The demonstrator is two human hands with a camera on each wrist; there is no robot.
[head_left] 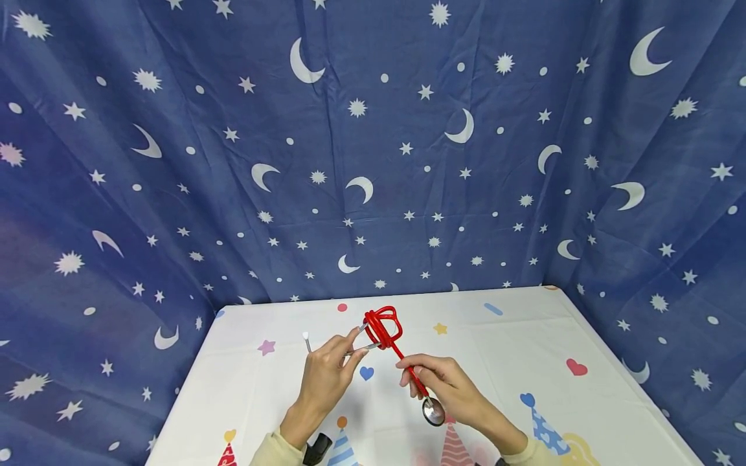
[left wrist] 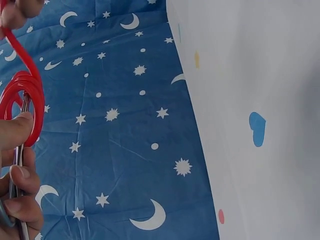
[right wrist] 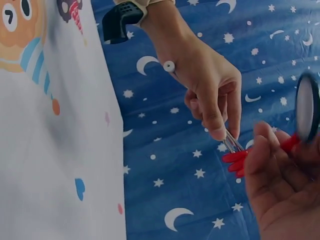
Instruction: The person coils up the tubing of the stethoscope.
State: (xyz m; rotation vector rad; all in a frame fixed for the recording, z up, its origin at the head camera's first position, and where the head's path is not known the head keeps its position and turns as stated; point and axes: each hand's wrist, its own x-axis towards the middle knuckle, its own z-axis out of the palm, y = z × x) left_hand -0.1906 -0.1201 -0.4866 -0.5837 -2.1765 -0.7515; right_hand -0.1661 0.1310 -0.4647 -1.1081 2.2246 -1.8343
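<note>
One stethoscope [head_left: 397, 351] is up in the air over the bench [head_left: 501, 340], held by two hands. Seen from the head, it lies on a slant, its long line running from 11 o'clock down to 5 o'clock. Its red coil [head_left: 379, 331] is at the top end, in rings around the two metal arms [head_left: 375, 345], and a loose loop [head_left: 399, 327] sticks out at 2 o'clock. Its round disc [head_left: 434, 411] is at the low end.

The left grip [head_left: 327, 374] is nearer to the coil. It pinches the metal arms, and the coil sits just past the fingertips, toward 2 o'clock. One white ear tip [head_left: 305, 334] pokes out at 11 o'clock from that hand.

The right grip [head_left: 445, 382] is nearer to the disc. It pinches the red tube just above the disc, which is at 7 o'clock from the hand. The coil lies toward 10 o'clock from there.

On the cloth, a blue heart [head_left: 366, 373] shows between the hands. A starry curtain [head_left: 408, 116] is at 12 o'clock.
</note>
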